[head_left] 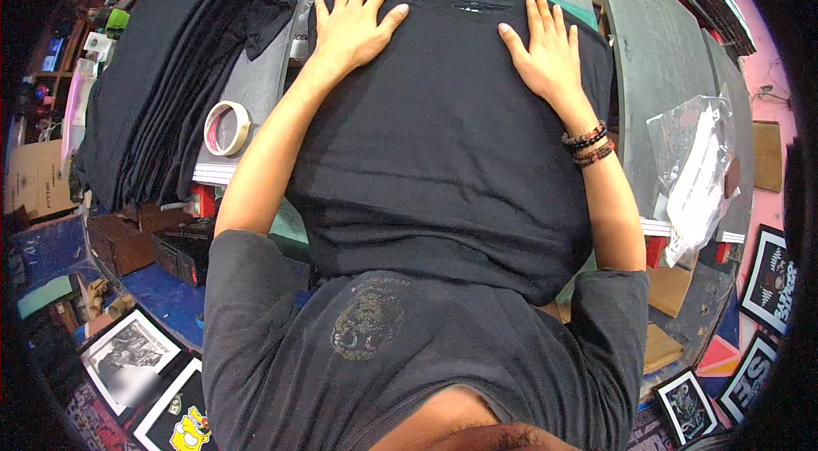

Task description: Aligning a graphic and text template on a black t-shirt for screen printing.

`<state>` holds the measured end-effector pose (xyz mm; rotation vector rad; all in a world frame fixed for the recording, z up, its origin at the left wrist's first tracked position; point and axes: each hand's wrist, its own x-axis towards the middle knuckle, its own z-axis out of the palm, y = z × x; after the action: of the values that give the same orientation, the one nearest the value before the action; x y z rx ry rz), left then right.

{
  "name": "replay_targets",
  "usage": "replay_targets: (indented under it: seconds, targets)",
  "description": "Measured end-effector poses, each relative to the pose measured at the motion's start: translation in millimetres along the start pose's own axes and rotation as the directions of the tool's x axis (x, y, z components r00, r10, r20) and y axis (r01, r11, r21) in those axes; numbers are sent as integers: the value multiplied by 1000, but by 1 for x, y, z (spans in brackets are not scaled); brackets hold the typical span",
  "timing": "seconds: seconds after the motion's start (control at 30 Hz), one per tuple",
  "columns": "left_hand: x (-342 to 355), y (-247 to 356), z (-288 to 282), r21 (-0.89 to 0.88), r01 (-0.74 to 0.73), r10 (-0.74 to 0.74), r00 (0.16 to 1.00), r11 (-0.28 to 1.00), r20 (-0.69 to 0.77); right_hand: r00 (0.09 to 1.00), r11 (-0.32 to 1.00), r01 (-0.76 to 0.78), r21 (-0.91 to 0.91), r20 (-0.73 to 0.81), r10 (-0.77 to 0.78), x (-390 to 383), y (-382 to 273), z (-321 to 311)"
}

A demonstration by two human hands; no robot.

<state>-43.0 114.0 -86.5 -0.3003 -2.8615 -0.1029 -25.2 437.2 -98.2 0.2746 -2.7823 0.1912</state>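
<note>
A black T-shirt [452, 110] lies spread out before me, its neckline at the far end and its lower part reaching toward my body. My left hand [358, 25] rests flat near its left shoulder, fingers spread. On the right shoulder my right hand [547, 51] lies flat too, thumb held apart and two beaded bracelets round the wrist. Neither hand grips anything. Beneath the shirt, a green board edge [584, 13] shows along the far side.
A stack of black shirts [170, 68] hangs over the left board, beside a roll of tape [227, 128]. To the right, a clear plastic bag [694, 170] lies on another grey board [656, 68]. Cardboard boxes [119, 242] stand lower left, and framed prints [132, 357] lean below.
</note>
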Motion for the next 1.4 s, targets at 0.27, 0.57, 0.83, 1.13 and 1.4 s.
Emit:
replay_targets:
  seconds: [0.27, 0.57, 0.83, 1.13, 1.4]
  targets:
    - [27, -8, -2, 27, -95, 97, 990, 995, -104, 1000, 1000, 2, -26, -1, -2, 0, -1, 1]
    - [11, 8, -9, 8, -149, 146, 953, 989, -267, 1000, 1000, -8, -29, 15, 9, -1, -4, -3]
    - [18, 10, -11, 125, -249, 275, 917, 960, -288, 1000, 1000, -20, -12, 18, 20, -1, -4, -6]
    - [22, 13, -6, 57, -266, 272, 930, 962, -249, 999, 999, -34, 16, 42, 33, 2, -8, -7]
    - [36, 16, 4, 62, -274, 281, 928, 960, -245, 999, 999, -38, 5, -37, 38, 20, -2, 3]
